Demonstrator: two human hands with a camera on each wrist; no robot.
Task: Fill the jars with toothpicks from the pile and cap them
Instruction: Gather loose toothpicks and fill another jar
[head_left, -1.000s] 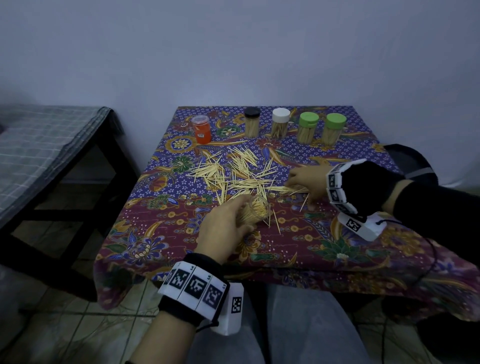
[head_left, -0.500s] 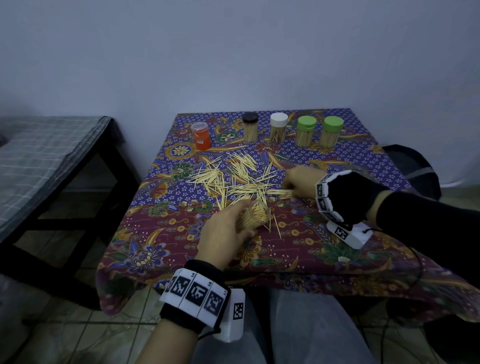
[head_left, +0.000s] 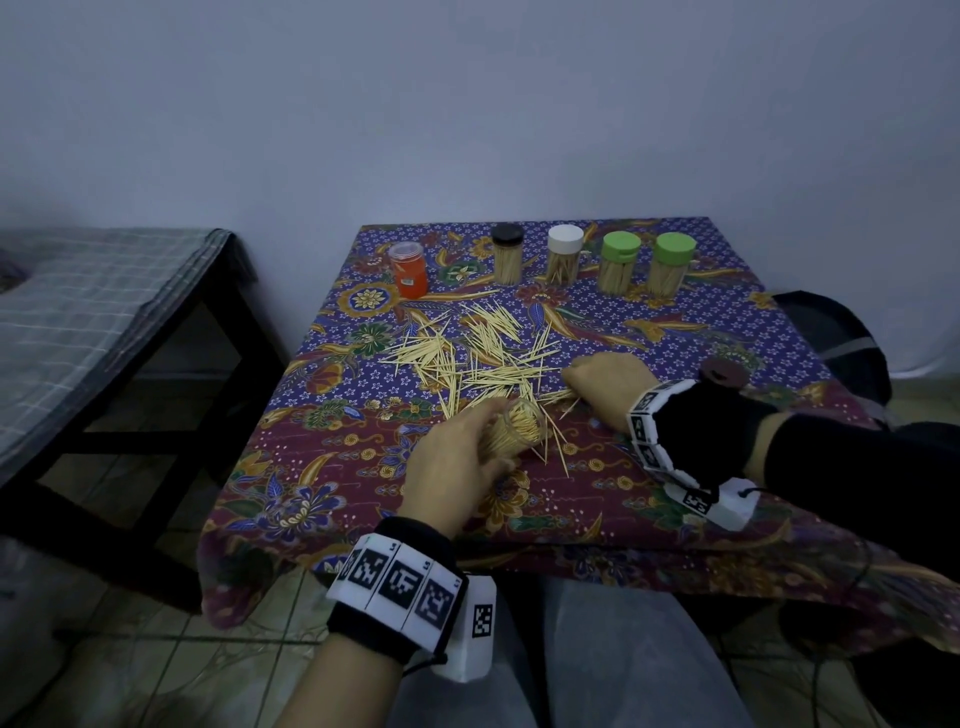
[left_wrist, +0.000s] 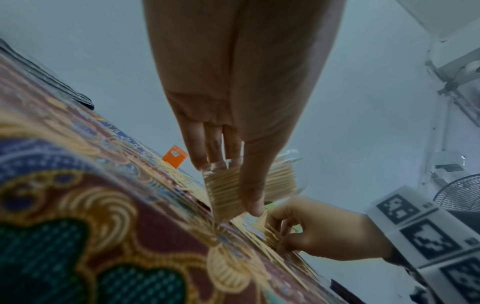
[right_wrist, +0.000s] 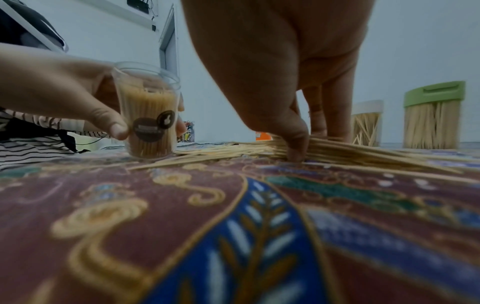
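My left hand (head_left: 462, 452) grips a clear uncapped jar (head_left: 517, 428) packed with toothpicks, tilted with its base on the patterned tablecloth (head_left: 322, 467). In the right wrist view the jar (right_wrist: 148, 115) carries a dark round label. The loose toothpick pile (head_left: 478, 348) lies just beyond it. My right hand (head_left: 597, 382) sits at the pile's near right edge, thumb and fingers pinching a bundle of toothpicks (right_wrist: 337, 148) against the cloth. A dark round cap (head_left: 722, 371) lies behind my right wrist. Black-capped (head_left: 507, 254), white-capped (head_left: 564, 254) and two green-capped jars (head_left: 644, 262) stand filled at the back.
An orange jar (head_left: 409, 270) with a clear lid stands at the back left of the table. A dark bench with a checked cloth (head_left: 93, 312) is to the left, and a black bag (head_left: 831, 332) sits beyond the table's right edge.
My right hand has slid slightly left along the pile's near edge, drawing toothpicks together under its fingers. My left hand still holds the jar in the same spot.
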